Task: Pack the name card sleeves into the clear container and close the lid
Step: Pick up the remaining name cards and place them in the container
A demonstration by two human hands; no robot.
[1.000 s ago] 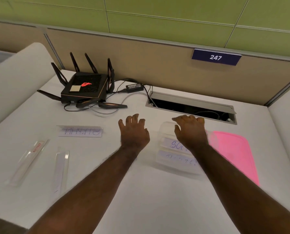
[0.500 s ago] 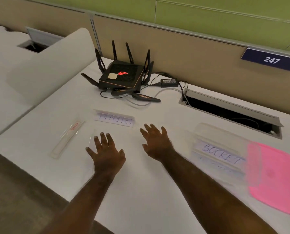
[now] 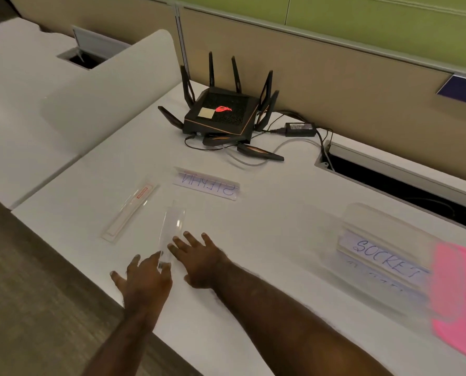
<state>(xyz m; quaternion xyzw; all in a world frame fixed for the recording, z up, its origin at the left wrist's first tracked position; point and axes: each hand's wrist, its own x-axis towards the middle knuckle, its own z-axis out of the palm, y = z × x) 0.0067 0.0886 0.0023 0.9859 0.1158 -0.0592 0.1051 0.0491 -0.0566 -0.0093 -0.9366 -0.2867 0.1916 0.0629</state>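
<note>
Here both hands sit at the near edge of the desk (image 3: 253, 294), flanking the near end of an empty clear sleeve (image 3: 172, 229) that lies flat and points away from that edge. The left hand (image 3: 145, 280) has its fingers spread, its fingertips touching the sleeve's end; the right hand (image 3: 199, 259) lies open just beside it, holding nothing. Probably the flat, slippery sleeve needs two hands to pry it off the surface. A second sleeve with a red label (image 3: 131, 210) lies just to the left, nearer the desk's left edge, and a sleeve lettered "STEPHN" (image 3: 207, 184) lies farther in, toward the router (image 3: 221, 115). The clear container (image 3: 383, 256) stands well apart toward the right edge, with a "SOCKET" card (image 3: 383, 256) inside; a card under it is too blurred to read. The pink lid (image 3: 460, 299) beside it is cut off by the frame. Whether the left hand has really pinched the sleeve cannot be told.
</note>
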